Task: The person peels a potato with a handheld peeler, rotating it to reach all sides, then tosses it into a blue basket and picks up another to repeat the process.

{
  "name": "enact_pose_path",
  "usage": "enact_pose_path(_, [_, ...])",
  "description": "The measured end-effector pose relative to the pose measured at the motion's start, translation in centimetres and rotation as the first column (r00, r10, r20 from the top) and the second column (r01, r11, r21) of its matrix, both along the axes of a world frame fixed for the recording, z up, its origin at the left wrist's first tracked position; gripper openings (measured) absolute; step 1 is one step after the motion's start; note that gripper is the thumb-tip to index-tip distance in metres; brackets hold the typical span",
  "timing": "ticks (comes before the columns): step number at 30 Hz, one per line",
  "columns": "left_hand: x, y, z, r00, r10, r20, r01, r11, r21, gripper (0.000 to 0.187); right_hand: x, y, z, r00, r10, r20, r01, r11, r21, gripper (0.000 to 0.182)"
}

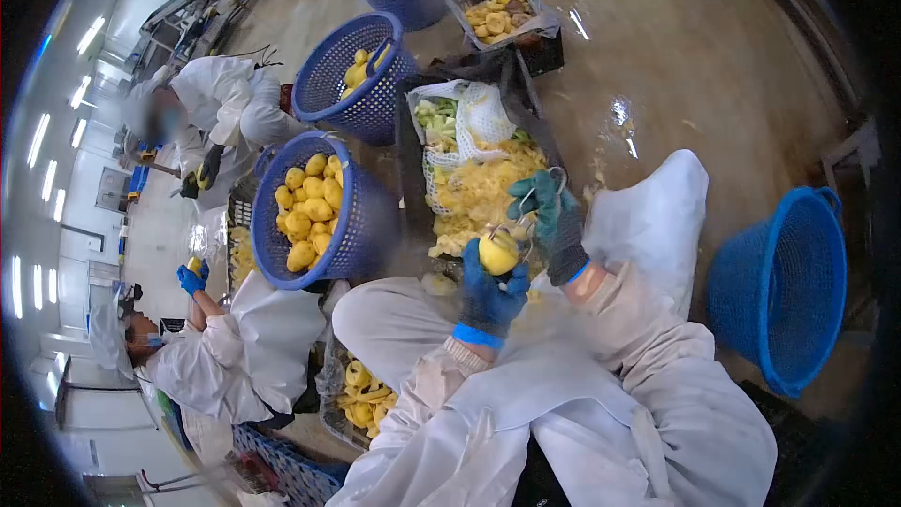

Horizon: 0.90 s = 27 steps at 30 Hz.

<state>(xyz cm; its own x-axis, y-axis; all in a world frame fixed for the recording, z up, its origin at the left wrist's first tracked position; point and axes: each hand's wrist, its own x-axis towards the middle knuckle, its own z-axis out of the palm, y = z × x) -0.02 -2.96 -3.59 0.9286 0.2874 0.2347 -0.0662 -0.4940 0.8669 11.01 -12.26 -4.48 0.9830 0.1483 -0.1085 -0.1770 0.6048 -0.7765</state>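
Observation:
My left hand, in a blue glove with a bright blue cuff band, is closed around a peeled yellow potato. Opposite it, my right hand wears a green glove and grips a metal peeler, whose wire loop shows above the fingers. The peeler's end is right at the potato's upper side. Both hands are over the near end of a dark crate lined with white mesh, which holds a heap of yellow peelings.
A purple basket of yellow potatoes stands left of the crate, with more baskets behind. On the right is a blue basket. Two people in white, one nearer and one farther, work at left. A crate of peelings sits by my knee.

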Motion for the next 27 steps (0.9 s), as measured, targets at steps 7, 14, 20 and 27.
enact_pose_path(7, [1.2,-0.6,1.6,0.987,-0.151,-0.049,0.002,0.319,-0.948,0.036,-0.8,-0.3,2.1,0.993,0.042,-0.109,-0.025,0.988,0.153,0.029])
enact_pose_path(14, [1.5,0.7,2.2,0.899,-0.414,-0.144,-0.255,-0.226,-0.94,0.036,1.1,-0.5,-0.9,0.981,0.004,-0.193,0.06,0.944,0.324,0.034])
enact_pose_path(20, [1.5,-0.6,1.7,0.955,-0.198,-0.22,-0.188,0.169,-0.968,0.042,0.9,-0.6,-3.4,0.993,0.068,-0.098,-0.052,0.987,0.153,0.038])
enact_pose_path(27, [0.7,-1.2,0.6,0.99,-0.11,-0.084,-0.049,0.283,-0.958,0.034,-0.4,-0.1,-0.7,0.981,-0.011,0.194,0.022,0.998,-0.055,0.033])
